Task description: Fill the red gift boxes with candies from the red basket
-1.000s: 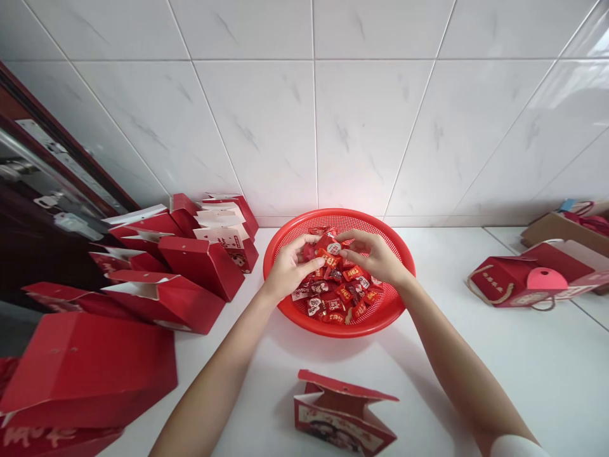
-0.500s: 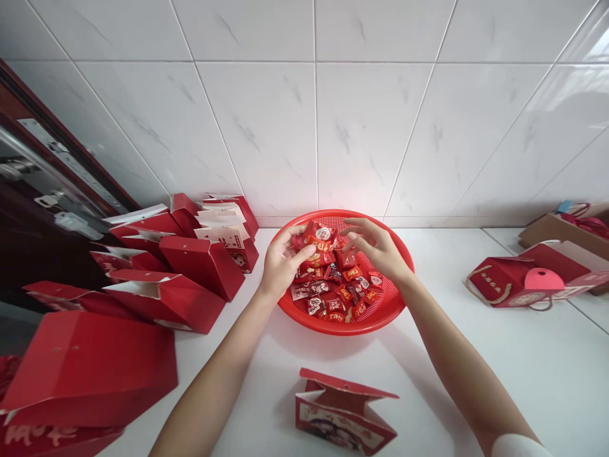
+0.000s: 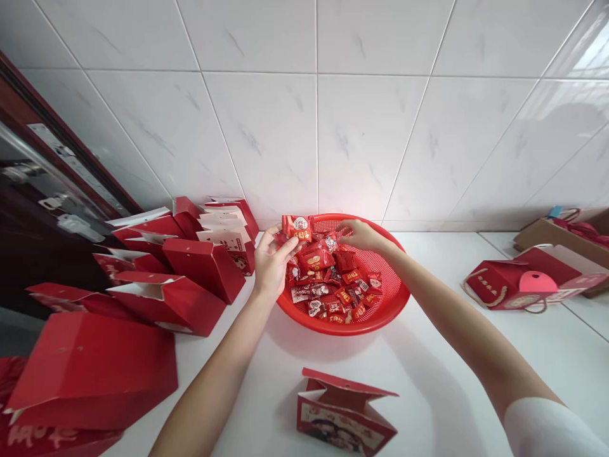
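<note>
A red perforated basket holds a heap of small wrapped candies in red, brown and white wrappers. My left hand is closed over the basket's left rim, with red wrapped candies pinched between thumb and fingers. At the back of the heap, my right hand has its fingers curled down by the candies; whatever is between the fingertips is hidden. A red gift box with its top open stands on the white counter between my forearms.
Several red gift boxes crowd the left side, by a dark door. On the right lie a red box with a cord handle and a cardboard box. A tiled wall rises behind the basket.
My left hand has moved left and lifted candies off the heap towards the rim. The right hand has shifted left, its fingers now lower and more curled at the back of the heap.
</note>
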